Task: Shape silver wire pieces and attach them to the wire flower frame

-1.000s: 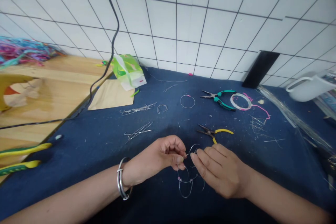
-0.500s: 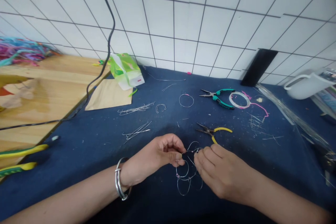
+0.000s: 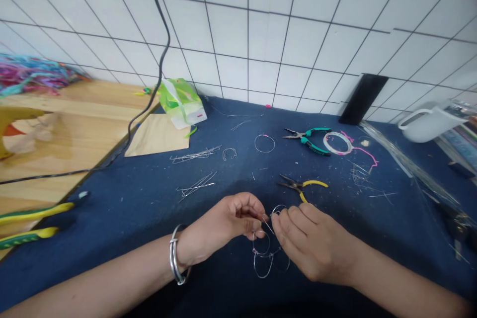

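Note:
A thin silver wire piece bent into several linked loops [image 3: 263, 264] hangs between my two hands, with small pinkish bits at some joints. My left hand [image 3: 238, 218], a silver bangle [image 3: 175, 256] on its wrist, pinches the wire between thumb and fingertips. My right hand [image 3: 309, 241] is closed on the other side of the same piece; its fingertips are mostly hidden behind the knuckles. Just beyond the right hand lie yellow-handled pliers [image 3: 303, 188], their jaws pointing left. Farther back, a single wire ring [image 3: 264, 143] rests on the dark blue cloth [image 3: 223, 194].
Teal-handled pliers [image 3: 311, 140] and a white ring with pink cord [image 3: 337, 142] lie at back right. Bundles of wire pieces [image 3: 196, 154] sit left of centre, near a green packet [image 3: 182, 102]. A black cable [image 3: 162, 59] hangs at left. A white jug [image 3: 428, 121] stands far right.
My hands have drawn slightly closer together, with the right fingertips nearer the left ones. The wire loops have shifted a little. The whole view has moved slightly.

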`<act>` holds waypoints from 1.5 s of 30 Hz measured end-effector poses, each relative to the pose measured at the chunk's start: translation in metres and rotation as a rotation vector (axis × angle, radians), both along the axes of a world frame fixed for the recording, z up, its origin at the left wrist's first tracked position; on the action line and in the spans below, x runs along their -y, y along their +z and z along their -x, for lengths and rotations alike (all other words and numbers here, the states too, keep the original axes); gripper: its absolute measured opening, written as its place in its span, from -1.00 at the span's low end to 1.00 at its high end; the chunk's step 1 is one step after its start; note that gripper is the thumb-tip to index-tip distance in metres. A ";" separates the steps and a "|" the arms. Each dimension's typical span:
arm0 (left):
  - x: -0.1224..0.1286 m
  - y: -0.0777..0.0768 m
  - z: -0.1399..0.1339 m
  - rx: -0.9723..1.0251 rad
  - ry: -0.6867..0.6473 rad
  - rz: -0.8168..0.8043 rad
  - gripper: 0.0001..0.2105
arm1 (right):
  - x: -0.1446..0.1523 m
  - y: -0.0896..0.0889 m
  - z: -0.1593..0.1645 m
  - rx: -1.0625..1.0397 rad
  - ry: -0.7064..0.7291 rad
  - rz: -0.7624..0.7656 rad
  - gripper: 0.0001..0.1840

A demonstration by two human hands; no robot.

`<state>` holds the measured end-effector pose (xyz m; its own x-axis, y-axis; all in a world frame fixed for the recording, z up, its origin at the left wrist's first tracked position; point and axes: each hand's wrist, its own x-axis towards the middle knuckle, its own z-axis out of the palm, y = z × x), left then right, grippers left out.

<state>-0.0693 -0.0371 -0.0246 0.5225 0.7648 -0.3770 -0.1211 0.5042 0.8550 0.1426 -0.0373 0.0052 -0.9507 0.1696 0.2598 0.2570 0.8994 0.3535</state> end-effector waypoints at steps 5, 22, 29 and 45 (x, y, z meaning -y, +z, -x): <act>0.001 -0.002 -0.001 -0.012 0.030 -0.042 -0.90 | 0.003 0.003 0.001 -0.061 0.048 -0.015 -0.73; -0.002 0.002 0.004 -0.206 -0.001 -0.290 -0.95 | -0.038 -0.027 -0.025 -0.314 -0.531 0.408 -0.73; -0.005 0.006 0.010 -0.389 0.027 -0.379 -0.92 | -0.053 -0.039 -0.043 0.070 -0.753 0.352 -0.47; -0.010 -0.001 0.012 -0.429 0.050 -0.415 -0.94 | -0.041 -0.024 -0.040 -0.854 -0.767 0.767 -0.54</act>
